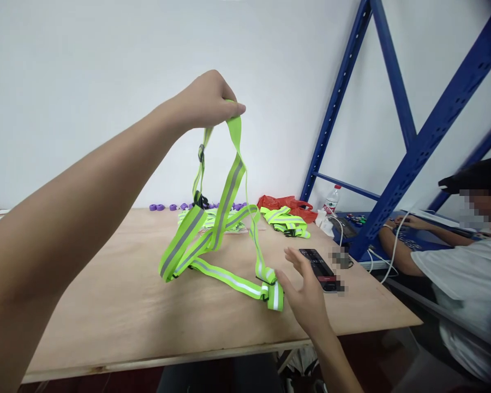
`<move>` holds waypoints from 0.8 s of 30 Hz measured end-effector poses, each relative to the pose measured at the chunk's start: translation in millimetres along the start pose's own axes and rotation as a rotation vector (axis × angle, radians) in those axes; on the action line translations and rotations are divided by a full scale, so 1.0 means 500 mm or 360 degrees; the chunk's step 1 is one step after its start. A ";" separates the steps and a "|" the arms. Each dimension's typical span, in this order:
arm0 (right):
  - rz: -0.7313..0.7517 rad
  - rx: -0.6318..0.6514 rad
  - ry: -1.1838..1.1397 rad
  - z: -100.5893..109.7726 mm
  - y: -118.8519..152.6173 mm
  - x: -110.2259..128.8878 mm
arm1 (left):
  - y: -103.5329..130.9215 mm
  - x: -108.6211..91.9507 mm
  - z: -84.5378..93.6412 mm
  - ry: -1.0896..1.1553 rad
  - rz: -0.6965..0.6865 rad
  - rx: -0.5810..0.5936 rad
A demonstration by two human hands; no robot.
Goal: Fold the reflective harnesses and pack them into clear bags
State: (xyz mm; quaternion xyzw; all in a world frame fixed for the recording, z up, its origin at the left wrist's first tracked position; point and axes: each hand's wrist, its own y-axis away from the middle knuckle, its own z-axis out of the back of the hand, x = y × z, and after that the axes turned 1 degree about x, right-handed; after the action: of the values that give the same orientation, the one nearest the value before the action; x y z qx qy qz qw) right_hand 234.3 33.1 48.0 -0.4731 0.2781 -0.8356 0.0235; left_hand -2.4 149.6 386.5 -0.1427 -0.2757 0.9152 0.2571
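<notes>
My left hand [216, 101] is raised in front of the wall, its fingers closed on a yellow-green reflective strap harness [228, 196]. Straps with grey stripes and black buckles hang in loops from it, and their lower parts rest on the wooden table [118, 305]. My right hand [306, 295] is low at the right, fingers apart and holding nothing, beside the harness's lower right end. A phone [319, 267] with a lit screen lies just behind that hand.
More reflective straps [286, 221] lie at the back of the table, near a red plastic bag [288, 204] and purple rolls [159, 207]. A bottle [333, 199] and blue metal frame [405, 158] stand at the right. Another person [466, 267] sits beyond the frame.
</notes>
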 end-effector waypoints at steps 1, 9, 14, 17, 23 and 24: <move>0.0077 0.0028 0.0015 -0.008 -0.020 0.038 | 0.002 -0.001 -0.001 0.0071 0.0007 0.0034; 0.0553 0.0145 -0.0017 -0.059 -0.210 0.171 | 0.025 0.019 0.004 0.1100 -0.0125 0.0250; 0.0323 0.0393 -0.0655 -0.012 -0.262 0.158 | 0.047 0.082 0.001 0.1886 -0.0016 0.0249; 0.0090 0.0466 -0.0855 0.029 -0.276 0.164 | 0.064 0.119 -0.013 0.2157 0.0046 0.0136; -0.0150 0.0813 -0.0846 0.100 -0.296 0.196 | 0.103 0.152 -0.050 0.2195 -0.0043 -0.0138; -0.0112 0.0841 -0.0778 0.111 -0.297 0.201 | 0.109 0.152 -0.055 0.2175 -0.0055 -0.0150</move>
State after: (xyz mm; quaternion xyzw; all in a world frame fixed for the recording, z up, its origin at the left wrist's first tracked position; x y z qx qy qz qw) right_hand 256.9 103.7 220.6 -0.6458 0.0223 -0.7412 0.1820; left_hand -75.2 164.3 323.8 -0.6949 -0.0934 0.6024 0.3815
